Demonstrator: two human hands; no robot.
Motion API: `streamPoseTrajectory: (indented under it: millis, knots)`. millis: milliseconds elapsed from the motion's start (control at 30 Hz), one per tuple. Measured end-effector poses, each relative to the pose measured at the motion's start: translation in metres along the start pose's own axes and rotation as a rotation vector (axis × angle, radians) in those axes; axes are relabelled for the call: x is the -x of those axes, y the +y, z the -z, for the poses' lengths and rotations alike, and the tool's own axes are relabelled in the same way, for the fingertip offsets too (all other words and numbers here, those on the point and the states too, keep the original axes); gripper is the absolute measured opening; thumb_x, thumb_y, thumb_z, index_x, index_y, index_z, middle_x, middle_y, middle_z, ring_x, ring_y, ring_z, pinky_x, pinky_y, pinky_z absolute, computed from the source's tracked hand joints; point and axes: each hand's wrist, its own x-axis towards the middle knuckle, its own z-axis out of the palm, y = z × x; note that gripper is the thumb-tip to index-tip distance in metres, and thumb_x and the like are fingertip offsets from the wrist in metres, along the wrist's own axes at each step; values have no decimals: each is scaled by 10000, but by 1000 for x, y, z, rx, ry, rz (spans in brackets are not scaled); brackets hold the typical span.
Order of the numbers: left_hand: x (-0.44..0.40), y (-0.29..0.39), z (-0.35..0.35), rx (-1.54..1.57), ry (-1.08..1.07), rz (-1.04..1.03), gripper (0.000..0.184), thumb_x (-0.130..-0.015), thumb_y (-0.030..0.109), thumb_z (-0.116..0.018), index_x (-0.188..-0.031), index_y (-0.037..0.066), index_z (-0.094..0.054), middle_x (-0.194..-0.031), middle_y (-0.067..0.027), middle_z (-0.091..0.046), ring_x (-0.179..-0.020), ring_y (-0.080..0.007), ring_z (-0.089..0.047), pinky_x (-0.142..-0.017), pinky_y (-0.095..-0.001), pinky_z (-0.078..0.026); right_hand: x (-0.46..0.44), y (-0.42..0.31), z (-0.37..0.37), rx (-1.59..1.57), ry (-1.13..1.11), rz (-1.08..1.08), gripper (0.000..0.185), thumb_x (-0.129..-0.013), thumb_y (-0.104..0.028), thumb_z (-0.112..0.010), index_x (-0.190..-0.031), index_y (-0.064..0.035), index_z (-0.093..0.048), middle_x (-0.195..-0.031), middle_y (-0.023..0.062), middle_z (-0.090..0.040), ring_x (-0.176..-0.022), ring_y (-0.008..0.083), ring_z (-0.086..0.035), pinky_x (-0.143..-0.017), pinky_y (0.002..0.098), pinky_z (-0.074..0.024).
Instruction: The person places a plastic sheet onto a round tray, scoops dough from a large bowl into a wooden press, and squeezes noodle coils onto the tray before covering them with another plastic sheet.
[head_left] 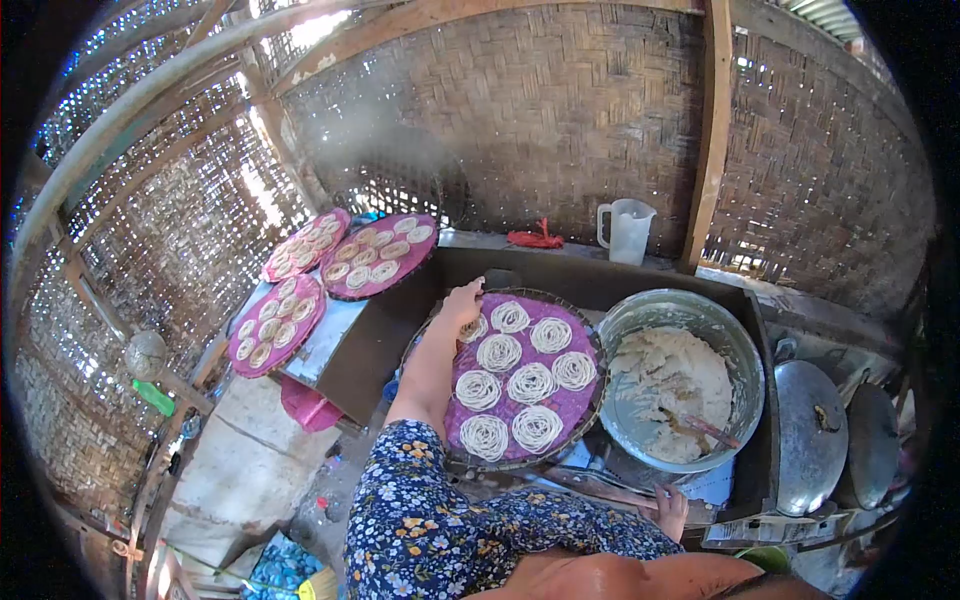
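A round woven tray (562, 402) lined with purple cloth lies in front of me, holding several pale coiled noodle-like rounds (499, 352). My left hand (462, 305) reaches across its left side to the far rim. The fingers there are bent together at the rim, partly hidden by the hand. My right hand (670, 512) rests low at the near wooden edge, fingers apart, with nothing seen in it. Near it stands a large metal basin (751, 345) of thick pale dough (690, 375), with a stick-like utensil (712, 431) lying in the dough.
Three similar trays of rounds, including a purple tray (392, 283), sit at the back left. Behind the basin stands a clear plastic pitcher (629, 232), with a red plastic bag (536, 237) nearby. Metal lids (808, 430) lean at right. Woven bamboo walls (560, 120) enclose the space.
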Motion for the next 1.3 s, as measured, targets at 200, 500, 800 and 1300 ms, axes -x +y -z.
streamPoseTrajectory:
  millis: [200, 500, 800, 1300]
  knots:
    - [-15, 19, 0, 9, 38, 12, 534, -714, 123, -634, -1222, 118, -470, -841, -81, -621, -819, -258, -596, -728, -371, -467, 20, 5, 17, 53, -55, -78, 484, -701, -299, -643, -1123, -98, -521, -1023, 133, -481, -914, 333, -477, -724, 444, -411]
    - [-29, 14, -2, 247, 107, -151, 494, -689, 46, -645, -1160, 76, -497, -768, -95, -580, -735, -255, -570, -669, -364, -443, 37, 6, 13, 62, -122, -144, 426, -696, -283, -646, -1073, -103, -559, -981, 130, -506, -860, 324, -499, -713, 440, -413]
    - [-28, 25, -3, 304, 209, -62, 540, -701, 74, -660, -1205, 126, -471, -779, -65, -580, -768, -228, -575, -707, -350, -448, 22, -8, 17, 14, -121, -217, 357, -717, -260, -624, -1038, -110, -579, -970, 130, -528, -883, 330, -509, -746, 439, -407]
    - [121, 73, 124, 802, 705, -191, 190, -849, 145, -545, -878, -24, -627, -892, -126, -635, -798, -166, -607, -713, -262, -461, 11, 35, -28, -155, -297, -102, 392, -692, -172, -664, -1048, -42, -565, -988, 163, -523, -862, 333, -518, -710, 417, -421]
